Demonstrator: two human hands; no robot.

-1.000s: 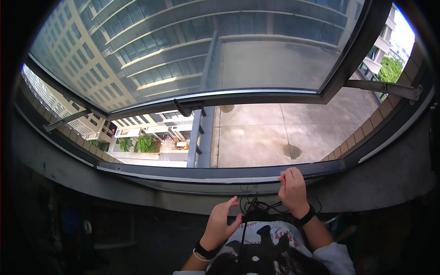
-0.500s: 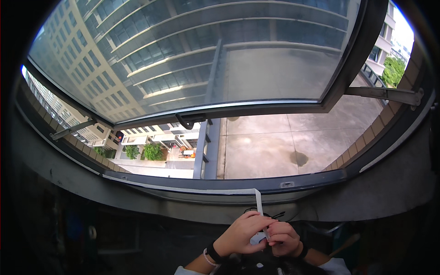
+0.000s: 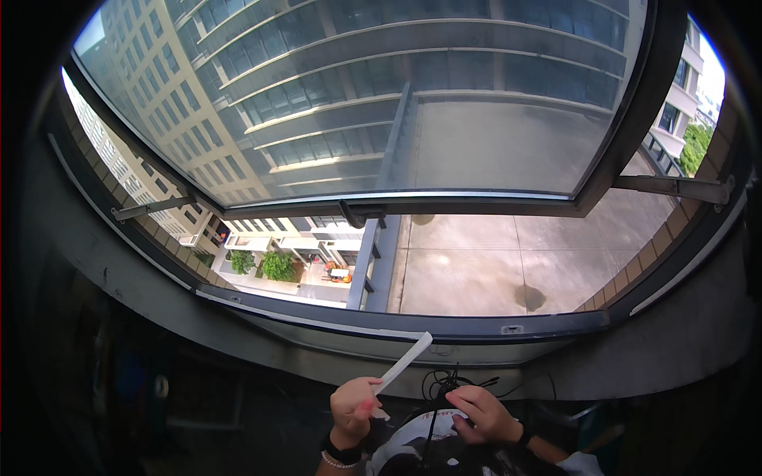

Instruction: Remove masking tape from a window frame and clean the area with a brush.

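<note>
A white strip [image 3: 403, 363], flat like tape or sealing strip, runs from the inner lower edge of the window frame [image 3: 468, 327] down to my left hand [image 3: 355, 411]. My left hand is closed on it, and a short white end pokes out below the fingers. Along the frame to the left, more of the white strip lies against the edge. My right hand [image 3: 486, 414] is apart from the strip, thumb and forefinger separated, with nothing visible between them. Black cables [image 3: 444, 382] lie in a tangle just beyond its fingertips.
The tilted window sash [image 3: 397, 205] hangs outward on metal stays [image 3: 675, 186], its handle [image 3: 349, 214] at the bottom. A grey sill [image 3: 603, 357] curves around the opening. Outside are a paved terrace [image 3: 468, 270], a railing, trees and buildings. Dark objects lie in shadow below.
My hands have separated: the left moved left with the strip, which now slants that way, while the right let go and stayed near its place. The view has shifted slightly.
</note>
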